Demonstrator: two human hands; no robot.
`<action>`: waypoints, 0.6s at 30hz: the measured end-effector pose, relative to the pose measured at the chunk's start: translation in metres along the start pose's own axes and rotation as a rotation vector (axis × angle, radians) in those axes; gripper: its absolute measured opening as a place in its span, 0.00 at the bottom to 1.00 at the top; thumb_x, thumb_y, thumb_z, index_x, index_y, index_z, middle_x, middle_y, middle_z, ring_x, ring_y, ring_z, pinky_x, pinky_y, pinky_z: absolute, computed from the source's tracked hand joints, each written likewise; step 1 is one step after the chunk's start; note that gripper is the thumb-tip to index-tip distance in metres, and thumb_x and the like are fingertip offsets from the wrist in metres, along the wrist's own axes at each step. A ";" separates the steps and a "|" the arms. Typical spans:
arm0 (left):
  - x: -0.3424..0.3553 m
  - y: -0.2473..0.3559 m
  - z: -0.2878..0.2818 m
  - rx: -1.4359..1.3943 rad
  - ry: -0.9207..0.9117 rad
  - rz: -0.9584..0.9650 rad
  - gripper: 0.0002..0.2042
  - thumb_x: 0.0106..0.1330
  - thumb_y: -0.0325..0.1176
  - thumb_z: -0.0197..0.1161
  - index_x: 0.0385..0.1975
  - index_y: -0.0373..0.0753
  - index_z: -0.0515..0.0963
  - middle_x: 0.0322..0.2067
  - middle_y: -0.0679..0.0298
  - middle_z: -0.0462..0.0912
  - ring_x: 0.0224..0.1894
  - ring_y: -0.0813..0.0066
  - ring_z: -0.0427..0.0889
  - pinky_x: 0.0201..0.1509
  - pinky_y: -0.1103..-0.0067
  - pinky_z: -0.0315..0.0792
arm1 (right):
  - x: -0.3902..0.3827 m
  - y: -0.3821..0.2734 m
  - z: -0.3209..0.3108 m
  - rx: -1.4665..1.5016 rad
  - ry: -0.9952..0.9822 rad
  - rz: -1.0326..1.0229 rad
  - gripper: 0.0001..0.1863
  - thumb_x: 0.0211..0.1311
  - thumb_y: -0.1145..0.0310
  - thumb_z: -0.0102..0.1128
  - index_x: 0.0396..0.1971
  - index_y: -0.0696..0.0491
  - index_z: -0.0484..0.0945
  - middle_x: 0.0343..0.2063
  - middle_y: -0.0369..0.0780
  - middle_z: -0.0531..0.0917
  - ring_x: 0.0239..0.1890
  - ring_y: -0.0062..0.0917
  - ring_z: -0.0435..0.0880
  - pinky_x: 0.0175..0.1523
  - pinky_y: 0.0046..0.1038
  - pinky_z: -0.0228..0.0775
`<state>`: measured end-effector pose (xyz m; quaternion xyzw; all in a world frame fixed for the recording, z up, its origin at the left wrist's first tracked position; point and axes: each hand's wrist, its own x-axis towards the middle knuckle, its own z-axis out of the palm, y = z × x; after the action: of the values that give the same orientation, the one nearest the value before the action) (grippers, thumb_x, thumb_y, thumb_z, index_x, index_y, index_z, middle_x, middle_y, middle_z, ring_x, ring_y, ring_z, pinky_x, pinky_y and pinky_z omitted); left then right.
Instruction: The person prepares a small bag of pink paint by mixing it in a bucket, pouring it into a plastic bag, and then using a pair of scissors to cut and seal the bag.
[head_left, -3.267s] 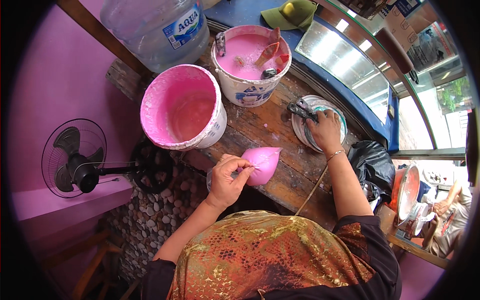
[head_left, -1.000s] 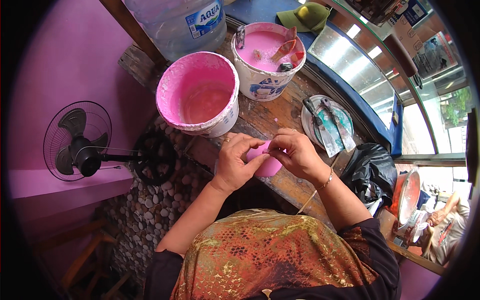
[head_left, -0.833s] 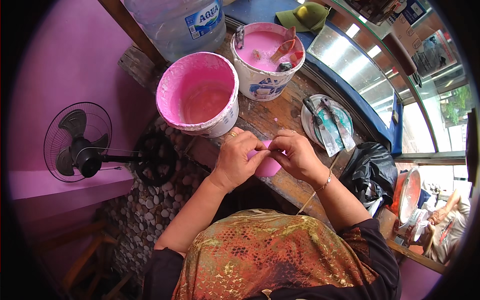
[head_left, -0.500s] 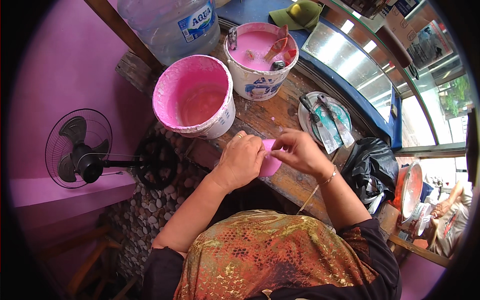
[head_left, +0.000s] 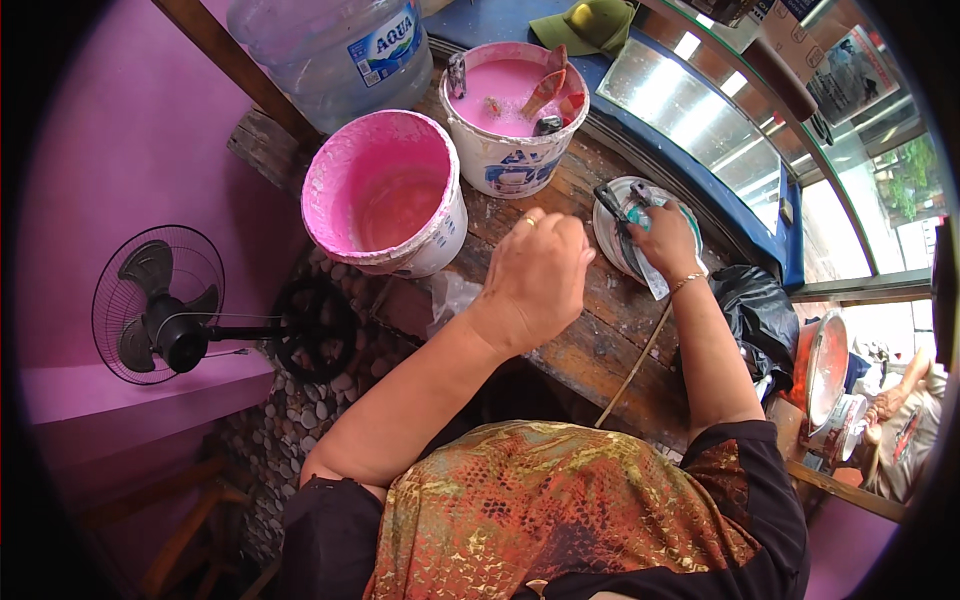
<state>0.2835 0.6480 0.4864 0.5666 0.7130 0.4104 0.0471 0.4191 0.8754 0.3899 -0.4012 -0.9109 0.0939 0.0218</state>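
Observation:
My left hand [head_left: 535, 275] is closed in a loose fist above the wooden bench, its back toward me; whatever it may hold is hidden behind the knuckles. My right hand [head_left: 667, 240] reaches down onto a round white lid [head_left: 612, 245] smeared with teal, at the right of the bench. Its fingers are bent over one putty knife [head_left: 638, 190], of which only the dark handle end shows. Beside it lies a second putty knife [head_left: 608, 200] with a black handle, its pale blade partly under my hand.
A pink-lined bucket [head_left: 450, 235] and a bucket of pink liquid [head_left: 515, 165] holding brushes stand at the back. Behind them is a large water bottle [head_left: 330, 70]. A black plastic bag [head_left: 755, 320] lies at right. A clear plastic bag [head_left: 455, 298] and a thin stick [head_left: 635, 372] are nearer.
My right hand has left the pink object both hands were holding and moved right and away to the lid. My left hand has shifted right and turned; the pink object no longer shows.

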 end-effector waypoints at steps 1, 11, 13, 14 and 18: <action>0.005 0.004 -0.003 -0.036 0.087 0.001 0.04 0.63 0.27 0.60 0.28 0.36 0.72 0.27 0.54 0.77 0.34 0.51 0.75 0.42 0.63 0.68 | 0.002 -0.004 0.003 0.001 -0.003 -0.001 0.18 0.55 0.57 0.64 0.37 0.57 0.83 0.45 0.52 0.78 0.47 0.47 0.79 0.52 0.43 0.72; -0.022 -0.035 0.025 -0.060 0.047 -0.195 0.05 0.64 0.28 0.58 0.30 0.34 0.71 0.29 0.51 0.77 0.35 0.47 0.76 0.40 0.61 0.69 | 0.005 -0.008 0.020 0.136 0.019 -0.077 0.18 0.52 0.58 0.63 0.36 0.57 0.81 0.43 0.51 0.80 0.47 0.46 0.79 0.52 0.44 0.71; -0.037 -0.045 0.035 -0.068 -0.013 -0.267 0.05 0.63 0.28 0.59 0.30 0.34 0.71 0.29 0.51 0.77 0.36 0.47 0.76 0.41 0.61 0.69 | 0.009 -0.005 0.018 0.160 -0.020 0.010 0.17 0.50 0.60 0.64 0.35 0.58 0.80 0.38 0.50 0.81 0.45 0.46 0.80 0.50 0.42 0.71; -0.041 -0.046 0.038 -0.059 0.038 -0.258 0.05 0.63 0.27 0.60 0.30 0.34 0.72 0.30 0.51 0.76 0.35 0.48 0.76 0.40 0.63 0.70 | 0.009 -0.004 0.013 0.160 -0.019 0.015 0.17 0.50 0.60 0.64 0.35 0.58 0.80 0.38 0.50 0.81 0.45 0.46 0.80 0.50 0.42 0.71; -0.043 -0.045 0.030 -0.092 0.088 -0.277 0.04 0.61 0.25 0.61 0.29 0.34 0.72 0.30 0.53 0.76 0.34 0.54 0.77 0.38 0.68 0.71 | -0.004 -0.013 -0.029 0.408 0.020 0.059 0.16 0.50 0.62 0.66 0.35 0.57 0.80 0.32 0.49 0.81 0.40 0.45 0.80 0.45 0.38 0.70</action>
<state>0.2800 0.6267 0.4207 0.4418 0.7660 0.4566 0.0978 0.4155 0.8685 0.4212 -0.4159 -0.8606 0.2729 0.1090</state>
